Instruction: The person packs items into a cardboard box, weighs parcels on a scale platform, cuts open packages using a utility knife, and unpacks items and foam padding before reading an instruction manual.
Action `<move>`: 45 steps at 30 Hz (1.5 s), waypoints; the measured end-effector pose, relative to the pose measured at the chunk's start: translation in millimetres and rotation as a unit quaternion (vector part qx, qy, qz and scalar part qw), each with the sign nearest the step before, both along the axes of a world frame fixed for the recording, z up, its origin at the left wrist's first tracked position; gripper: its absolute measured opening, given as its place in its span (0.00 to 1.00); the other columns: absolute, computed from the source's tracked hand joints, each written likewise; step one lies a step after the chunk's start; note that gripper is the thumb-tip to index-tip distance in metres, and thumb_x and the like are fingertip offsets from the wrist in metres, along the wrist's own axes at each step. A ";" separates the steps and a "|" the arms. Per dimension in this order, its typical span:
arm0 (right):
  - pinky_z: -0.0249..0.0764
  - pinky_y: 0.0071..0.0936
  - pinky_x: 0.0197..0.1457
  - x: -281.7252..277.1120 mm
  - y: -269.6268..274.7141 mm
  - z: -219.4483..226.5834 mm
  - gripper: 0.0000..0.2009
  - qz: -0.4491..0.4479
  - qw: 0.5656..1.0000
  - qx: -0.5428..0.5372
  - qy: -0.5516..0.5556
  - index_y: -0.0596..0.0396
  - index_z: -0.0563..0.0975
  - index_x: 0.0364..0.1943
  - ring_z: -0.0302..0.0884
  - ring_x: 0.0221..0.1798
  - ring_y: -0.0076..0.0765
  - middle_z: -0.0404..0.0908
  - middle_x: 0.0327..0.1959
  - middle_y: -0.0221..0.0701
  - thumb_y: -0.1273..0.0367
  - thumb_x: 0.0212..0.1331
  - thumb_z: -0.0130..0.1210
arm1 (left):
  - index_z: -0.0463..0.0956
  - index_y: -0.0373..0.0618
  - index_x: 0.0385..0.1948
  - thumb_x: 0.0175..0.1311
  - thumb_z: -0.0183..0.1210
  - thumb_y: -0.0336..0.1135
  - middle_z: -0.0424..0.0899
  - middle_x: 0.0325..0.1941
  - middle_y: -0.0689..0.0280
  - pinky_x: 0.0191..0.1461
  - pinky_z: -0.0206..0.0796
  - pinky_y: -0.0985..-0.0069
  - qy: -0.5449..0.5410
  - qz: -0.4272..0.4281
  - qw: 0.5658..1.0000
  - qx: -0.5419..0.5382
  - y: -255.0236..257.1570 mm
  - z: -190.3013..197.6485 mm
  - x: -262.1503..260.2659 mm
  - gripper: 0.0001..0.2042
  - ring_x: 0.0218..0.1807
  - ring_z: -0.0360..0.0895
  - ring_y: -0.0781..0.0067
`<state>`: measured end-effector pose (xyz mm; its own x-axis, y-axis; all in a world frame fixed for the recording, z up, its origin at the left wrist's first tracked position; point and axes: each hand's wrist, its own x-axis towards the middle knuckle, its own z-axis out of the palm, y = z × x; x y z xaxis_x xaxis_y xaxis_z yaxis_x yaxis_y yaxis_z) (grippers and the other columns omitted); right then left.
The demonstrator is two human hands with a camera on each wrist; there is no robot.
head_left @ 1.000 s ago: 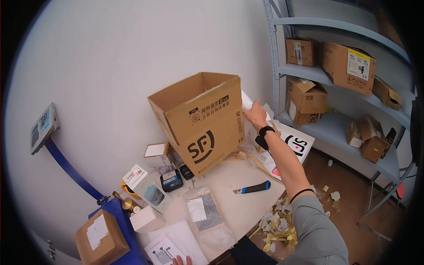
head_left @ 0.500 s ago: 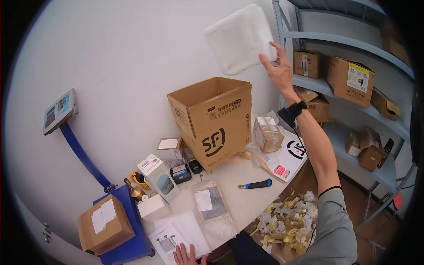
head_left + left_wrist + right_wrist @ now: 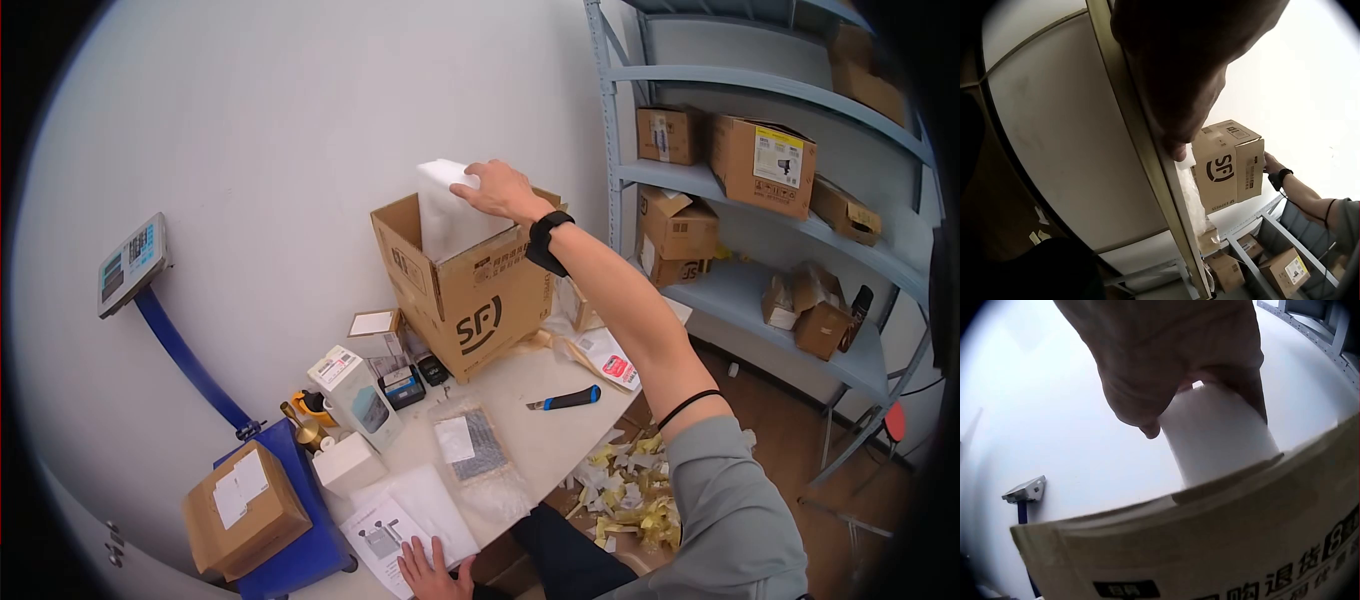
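Observation:
My right hand [image 3: 500, 190] grips the top edge of a white foam sheet [image 3: 447, 220], whose lower part is down inside the open SF cardboard carton [image 3: 480, 325]. In the right wrist view the foam sheet [image 3: 1219, 434] stands upright behind the carton's rim, fingers and thumb on either side of its top. My left hand [image 3: 435, 572] rests with fingers spread on a printed leaflet [image 3: 385, 540] and another white foam sheet [image 3: 435, 505] at the table's near edge. Beside them lies a bubble-wrapped flat item [image 3: 475, 450] with a white label.
A blue-and-black utility knife [image 3: 565, 400] lies on the table [image 3: 530, 435]. Small boxes, including a white one [image 3: 348, 465], and a label printer [image 3: 402, 387] stand left of the carton. A blue scale [image 3: 290, 520] bears a parcel [image 3: 245, 510]. Shelves [image 3: 740, 180] with cartons stand at right.
My right hand has lifted the white foam sheet from beside the carton, swung it up and left, and lowered it into the carton. My left hand stays on the leaflet.

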<state>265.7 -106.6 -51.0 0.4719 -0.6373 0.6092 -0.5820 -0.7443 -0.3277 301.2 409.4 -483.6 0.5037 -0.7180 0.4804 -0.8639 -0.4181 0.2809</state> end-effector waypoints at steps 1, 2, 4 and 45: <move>0.72 0.52 0.70 1.9 -1.0 -14.9 0.32 -0.003 0.999 -0.019 0.030 0.50 0.81 0.64 0.77 0.65 0.57 0.80 0.61 0.50 0.41 0.67 0.53 | 0.71 0.47 0.71 0.61 0.69 0.45 0.65 0.78 0.44 0.79 0.50 0.40 0.003 0.001 1.000 0.000 -0.4 1.5 -1.4 0.35 0.78 0.59 0.36; 0.72 0.52 0.70 5.6 -8.5 -24.6 0.32 -0.001 0.999 -0.020 0.029 0.50 0.81 0.64 0.77 0.65 0.57 0.80 0.61 0.50 0.41 0.67 0.53 | 0.71 0.47 0.71 0.61 0.69 0.45 0.65 0.78 0.44 0.79 0.50 0.41 0.005 0.000 1.000 0.000 -1.0 5.3 2.3 0.34 0.78 0.59 0.36; 0.71 0.52 0.71 14.2 -14.2 -33.4 0.31 -0.006 0.990 0.105 0.095 0.52 0.82 0.62 0.74 0.69 0.56 0.82 0.59 0.47 0.42 0.67 0.54 | 0.71 0.47 0.71 0.61 0.69 0.45 0.64 0.78 0.44 0.79 0.50 0.41 0.001 0.005 1.000 -0.002 -2.1 9.2 8.1 0.34 0.79 0.59 0.36; 0.93 0.49 0.35 -163.7 -133.2 -32.8 0.11 0.003 0.805 0.287 -0.519 0.77 0.72 0.47 0.89 0.33 0.56 0.83 0.43 0.58 0.79 0.67 0.47 | 0.71 0.46 0.70 0.60 0.71 0.44 0.67 0.76 0.44 0.78 0.52 0.40 0.000 0.002 1.000 -0.031 -5.4 25.9 3.1 0.34 0.77 0.62 0.35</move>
